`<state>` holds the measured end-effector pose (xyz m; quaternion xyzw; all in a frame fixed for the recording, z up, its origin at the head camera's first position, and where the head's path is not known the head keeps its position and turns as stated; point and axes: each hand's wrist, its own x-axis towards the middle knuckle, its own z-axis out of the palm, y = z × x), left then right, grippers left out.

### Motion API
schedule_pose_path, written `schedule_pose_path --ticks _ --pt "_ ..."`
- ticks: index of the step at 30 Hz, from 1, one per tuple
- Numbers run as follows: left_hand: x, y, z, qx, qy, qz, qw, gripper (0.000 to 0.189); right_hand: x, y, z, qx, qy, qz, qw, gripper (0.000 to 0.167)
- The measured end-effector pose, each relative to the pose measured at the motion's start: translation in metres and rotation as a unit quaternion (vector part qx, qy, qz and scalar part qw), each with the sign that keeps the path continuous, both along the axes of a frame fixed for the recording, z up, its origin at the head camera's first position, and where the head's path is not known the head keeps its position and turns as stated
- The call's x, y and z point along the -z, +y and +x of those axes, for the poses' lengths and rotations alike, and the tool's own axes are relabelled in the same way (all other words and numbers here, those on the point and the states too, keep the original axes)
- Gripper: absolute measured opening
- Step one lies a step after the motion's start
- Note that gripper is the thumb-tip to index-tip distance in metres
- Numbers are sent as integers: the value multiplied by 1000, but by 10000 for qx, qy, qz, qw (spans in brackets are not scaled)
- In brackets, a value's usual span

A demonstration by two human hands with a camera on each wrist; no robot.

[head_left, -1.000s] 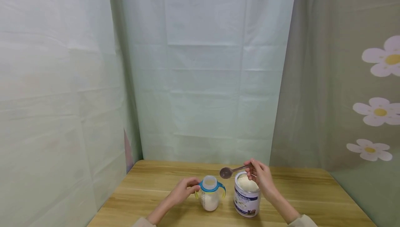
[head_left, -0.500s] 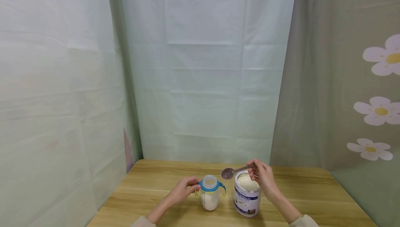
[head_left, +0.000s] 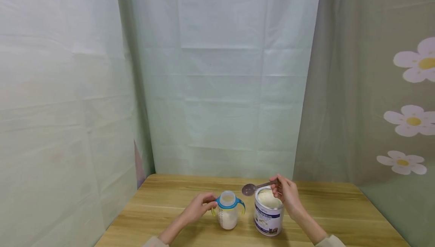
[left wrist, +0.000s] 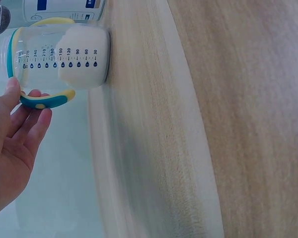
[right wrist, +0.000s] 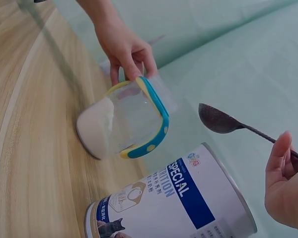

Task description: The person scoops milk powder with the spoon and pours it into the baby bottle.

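Observation:
A clear baby bottle [head_left: 228,216] with a blue and yellow two-handled collar stands uncapped on the table, white powder filling its lower part. My left hand [head_left: 198,208] pinches the bottle's left handle [left wrist: 48,100] between thumb and fingers. To the bottle's right stands an open tin [head_left: 268,218] of pale powder, its label facing me. Above the tin my right hand [head_left: 287,198] grips the thin handle of a dark spoon [right wrist: 219,119]. The spoon's bowl hangs in the air between bottle and tin, with no heap of powder showing in it.
The wood-grain table [head_left: 170,190] has its back edge close to a pale green curtain [head_left: 224,107]. More curtains hang at left and right, the right one printed with white flowers [head_left: 413,121].
The spoon and my right hand have shifted slightly to the right, away from the bottle's mouth. My left hand, the bottle and the tin have stayed in place.

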<state>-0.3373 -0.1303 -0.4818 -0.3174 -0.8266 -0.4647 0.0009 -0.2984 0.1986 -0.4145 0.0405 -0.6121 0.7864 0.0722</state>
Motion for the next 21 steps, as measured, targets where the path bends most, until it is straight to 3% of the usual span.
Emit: schedule_pose_path --ticks 21 --pt "-2 0 3 -14 -42 124 9999 13 -2 12 -1 108 7 -191 9998 39"
